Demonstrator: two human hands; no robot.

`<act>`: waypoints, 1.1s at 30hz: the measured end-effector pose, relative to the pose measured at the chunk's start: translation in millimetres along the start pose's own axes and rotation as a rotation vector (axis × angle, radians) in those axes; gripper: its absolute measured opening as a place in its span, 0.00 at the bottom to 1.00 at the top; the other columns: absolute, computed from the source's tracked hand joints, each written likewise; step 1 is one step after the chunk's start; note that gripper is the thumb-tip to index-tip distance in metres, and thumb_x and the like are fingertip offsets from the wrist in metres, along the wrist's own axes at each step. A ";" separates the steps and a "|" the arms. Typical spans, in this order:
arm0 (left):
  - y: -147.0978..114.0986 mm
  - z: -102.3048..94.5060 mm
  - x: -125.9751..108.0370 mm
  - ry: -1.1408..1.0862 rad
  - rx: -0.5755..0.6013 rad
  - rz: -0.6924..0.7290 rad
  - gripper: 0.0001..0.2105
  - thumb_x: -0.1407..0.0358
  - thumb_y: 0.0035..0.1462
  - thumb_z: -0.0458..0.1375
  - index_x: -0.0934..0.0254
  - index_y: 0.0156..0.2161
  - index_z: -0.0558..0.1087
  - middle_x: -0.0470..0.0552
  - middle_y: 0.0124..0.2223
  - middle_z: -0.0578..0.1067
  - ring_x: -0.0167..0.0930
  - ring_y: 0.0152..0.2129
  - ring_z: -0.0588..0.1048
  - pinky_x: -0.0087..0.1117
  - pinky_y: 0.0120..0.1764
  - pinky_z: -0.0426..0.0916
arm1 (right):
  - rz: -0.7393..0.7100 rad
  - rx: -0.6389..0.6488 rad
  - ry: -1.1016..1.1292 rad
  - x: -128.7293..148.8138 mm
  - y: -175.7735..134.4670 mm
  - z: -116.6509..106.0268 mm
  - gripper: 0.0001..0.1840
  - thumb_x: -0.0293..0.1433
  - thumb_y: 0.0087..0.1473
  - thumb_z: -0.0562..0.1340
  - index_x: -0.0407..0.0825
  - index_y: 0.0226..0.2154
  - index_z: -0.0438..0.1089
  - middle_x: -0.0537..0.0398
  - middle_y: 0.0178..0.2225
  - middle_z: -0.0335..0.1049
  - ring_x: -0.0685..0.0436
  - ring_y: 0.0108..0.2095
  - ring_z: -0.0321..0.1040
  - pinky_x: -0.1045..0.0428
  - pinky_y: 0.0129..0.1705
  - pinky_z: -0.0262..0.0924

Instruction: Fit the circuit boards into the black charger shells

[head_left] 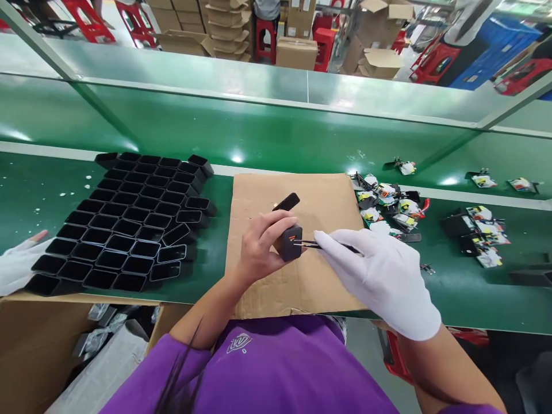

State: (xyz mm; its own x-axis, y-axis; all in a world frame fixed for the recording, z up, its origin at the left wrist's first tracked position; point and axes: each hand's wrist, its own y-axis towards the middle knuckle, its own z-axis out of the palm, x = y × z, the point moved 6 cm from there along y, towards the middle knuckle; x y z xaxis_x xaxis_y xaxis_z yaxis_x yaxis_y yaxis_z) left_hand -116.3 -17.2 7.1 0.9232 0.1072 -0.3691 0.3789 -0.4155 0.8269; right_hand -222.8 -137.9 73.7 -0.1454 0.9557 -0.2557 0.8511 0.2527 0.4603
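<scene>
My bare left hand (264,244) is wrapped round a small black plastic case (290,248). Its end face, turned to the right, shows orange-copper metal slots. In a white glove, my right hand (371,267) pinches a pair of dark tweezers (311,245). The tweezer tips meet that end face, just below the copper pieces; whether they grip anything is too small to tell. Behind my left fingers a flat black strip (287,202) slants up; whether it is joined to the case I cannot tell. Beneath both hands lies a cardboard sheet (254,299).
Rows of open black cases (142,218) stand to the left, with another person's gloved hand (21,267) beside them. Circuit boards with white and yellow parts (388,201) are heaped at right, more boards (487,236) beyond. A carton (38,339) sits below the table's left edge.
</scene>
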 end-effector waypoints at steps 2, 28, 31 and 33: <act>-0.1 0.2 0.8 0.001 0.000 -0.005 0.24 0.56 0.55 0.66 0.59 0.54 0.66 0.55 0.45 0.78 0.34 0.39 0.78 0.33 0.41 0.73 | -0.001 0.016 -0.001 -1.4 -0.1 2.8 0.14 0.22 0.60 0.61 0.51 0.46 0.74 0.59 0.32 0.76 0.49 0.25 0.62 0.50 0.30 0.48; -4.8 6.0 7.5 -0.288 0.195 -0.073 0.33 0.54 0.52 0.68 0.57 0.61 0.63 0.56 0.48 0.76 0.37 0.46 0.76 0.39 0.46 0.74 | -0.009 -0.018 0.428 -15.4 0.9 13.7 0.12 0.24 0.63 0.60 0.53 0.46 0.73 0.59 0.32 0.74 0.52 0.27 0.64 0.54 0.29 0.54; -6.4 7.5 10.4 -0.340 0.186 -0.103 0.34 0.54 0.50 0.69 0.56 0.59 0.63 0.56 0.49 0.76 0.37 0.47 0.76 0.40 0.47 0.74 | 0.114 -0.018 0.408 -20.7 -6.1 23.8 0.11 0.27 0.64 0.61 0.54 0.47 0.74 0.58 0.32 0.74 0.53 0.27 0.67 0.55 0.28 0.54; -7.2 8.1 11.6 -0.378 0.174 -0.112 0.34 0.54 0.49 0.70 0.56 0.59 0.63 0.56 0.50 0.76 0.37 0.47 0.76 0.40 0.47 0.74 | 0.123 0.004 0.330 -20.1 -8.5 25.9 0.12 0.28 0.64 0.61 0.52 0.49 0.74 0.56 0.31 0.75 0.52 0.26 0.67 0.54 0.26 0.52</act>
State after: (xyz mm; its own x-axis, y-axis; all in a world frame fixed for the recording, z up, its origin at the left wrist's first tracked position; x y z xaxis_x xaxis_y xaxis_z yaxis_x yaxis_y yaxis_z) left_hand -108.8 -20.3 -6.6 0.7763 -0.1648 -0.6085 0.4288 -0.5694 0.7013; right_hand -214.0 -163.2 52.9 -0.1962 0.9764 0.0907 0.8744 0.1324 0.4667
